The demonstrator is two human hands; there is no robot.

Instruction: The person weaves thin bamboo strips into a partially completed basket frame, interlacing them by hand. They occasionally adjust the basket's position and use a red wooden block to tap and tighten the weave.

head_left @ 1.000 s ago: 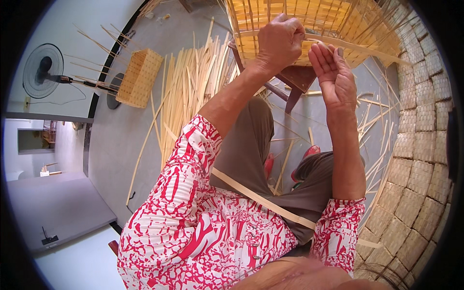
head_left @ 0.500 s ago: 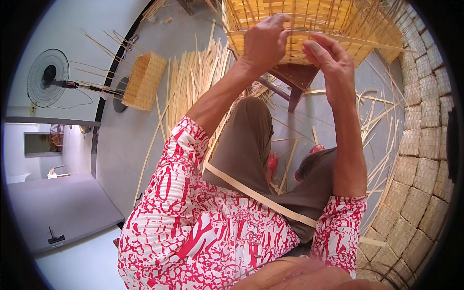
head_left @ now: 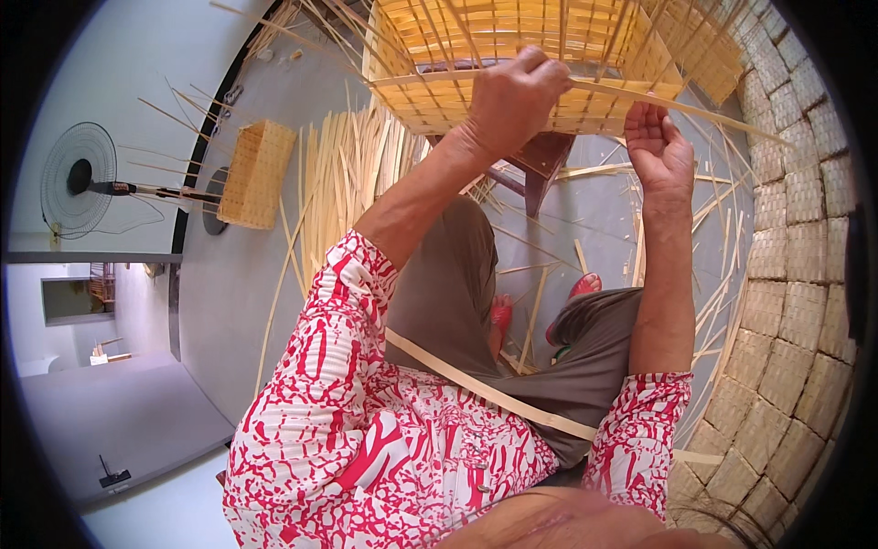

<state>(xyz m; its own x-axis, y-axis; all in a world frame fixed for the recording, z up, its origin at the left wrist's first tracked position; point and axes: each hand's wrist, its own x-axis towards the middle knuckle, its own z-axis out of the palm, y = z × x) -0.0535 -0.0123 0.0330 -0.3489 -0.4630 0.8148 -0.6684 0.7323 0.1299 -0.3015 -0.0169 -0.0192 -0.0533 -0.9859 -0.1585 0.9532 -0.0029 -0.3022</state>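
A woven bamboo basket [head_left: 430, 102] with upright stakes rising from its walls stands ahead of me at the top. Across its near side runs a long pale bamboo strip [head_left: 704, 112], whose free end sticks out to the right. My left hand [head_left: 517, 102] is closed over this strip at the near wall, fingertips pinched together and partly hidden. Just under the strip, by the basket's right corner, my right hand [head_left: 660, 156] has its palm up, fingers loosely curled and thumb apart. Another flat strip [head_left: 485, 389] lies across my lap.
Under the basket is a dark wooden stool [head_left: 540, 169]. Many loose bamboo strips [head_left: 338, 174] lie on the floor at left, with scattered ones at right. A smaller unfinished basket [head_left: 259, 174] and a fan [head_left: 80, 177] stand left. Stacked woven pieces [head_left: 768, 302] line the right side.
My right hand has left the stakes and moved right and down along the strip, its fingers loosening. The basket appears shifted left and lower in view; my left hand stays at its near wall.
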